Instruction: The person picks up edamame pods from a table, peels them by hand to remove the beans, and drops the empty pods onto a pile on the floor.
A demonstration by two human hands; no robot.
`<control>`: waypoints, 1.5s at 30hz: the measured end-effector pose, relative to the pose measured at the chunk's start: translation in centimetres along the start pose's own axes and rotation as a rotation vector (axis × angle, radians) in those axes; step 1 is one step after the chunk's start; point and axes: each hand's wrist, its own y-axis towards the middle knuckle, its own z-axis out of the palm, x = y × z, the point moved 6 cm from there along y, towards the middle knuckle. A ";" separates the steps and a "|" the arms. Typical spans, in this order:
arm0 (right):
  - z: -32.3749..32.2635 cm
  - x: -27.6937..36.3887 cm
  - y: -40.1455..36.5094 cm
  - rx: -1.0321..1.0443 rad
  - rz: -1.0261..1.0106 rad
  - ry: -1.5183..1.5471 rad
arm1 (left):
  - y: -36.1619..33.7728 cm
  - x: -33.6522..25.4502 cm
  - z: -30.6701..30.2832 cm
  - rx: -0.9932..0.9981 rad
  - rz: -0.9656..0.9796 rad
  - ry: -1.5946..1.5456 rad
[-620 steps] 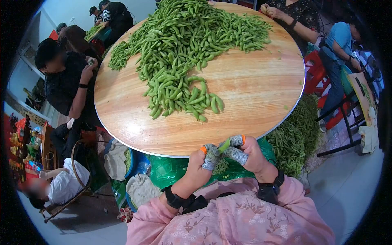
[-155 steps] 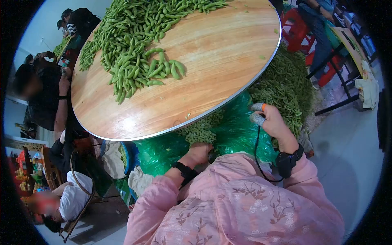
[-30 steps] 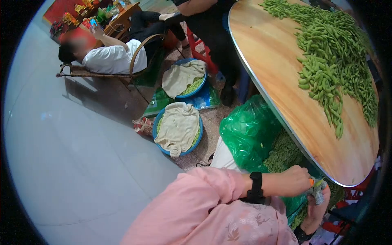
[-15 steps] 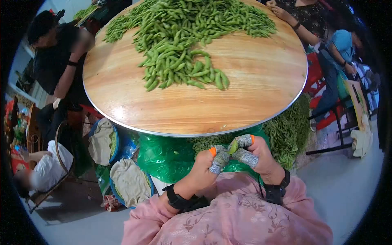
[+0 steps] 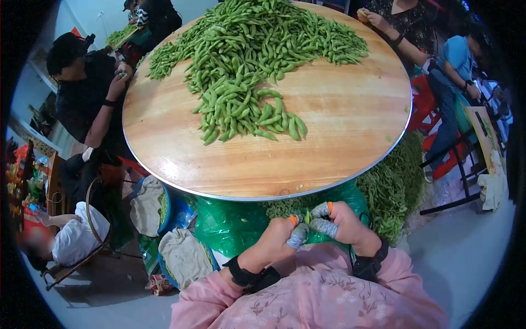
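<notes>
Edamame pod held between sheathed fingertips at the table's near edge

A green edamame pod (image 5: 308,217) is held between the fingertips of the left hand (image 5: 282,236) and the right hand (image 5: 345,220). Both hands are closed narrow, thumb against forefinger, and are brought close together just off the near rim of a round wooden table (image 5: 350,120). Grey knitted finger covers with orange bands are worn on the thumbs and forefingers, and black straps are fastened around both wrists. How much of the pod is covered by the fingers cannot be told.

A large pile of edamame pods (image 5: 241,60) is spread over the far and middle part of the table. Beneath the near rim, shelled beans (image 5: 282,209) are seen beside green plastic sheeting (image 5: 224,222). To the right, a heap of green pods (image 5: 394,186) is gathered on the floor.

To the left, two blue basins are set on the floor, each partly covered by a pale cloth: the nearer cloth (image 5: 186,257) and the farther cloth (image 5: 147,207). At the table's left side, a small item is held up by a person in black (image 5: 85,107). On the far right side, both hands are raised by a person in a patterned dark top (image 5: 408,27).
</notes>
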 end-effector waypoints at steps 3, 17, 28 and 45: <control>0.1 0.2 0.0 -0.077 0.015 0.100 | -0.3 0.9 0.4 -0.015 -0.062 -0.148; -0.1 -3.1 0.3 -0.038 0.041 0.065 | 0.2 2.5 1.3 0.024 -0.157 -0.108; -12.0 -5.3 -4.4 -0.569 0.169 -0.652 | 1.2 -1.9 -1.3 0.088 -0.004 0.548; -6.2 3.0 -2.8 -0.422 -0.086 -0.148 | 9.0 -1.0 -11.2 -0.164 -0.078 0.907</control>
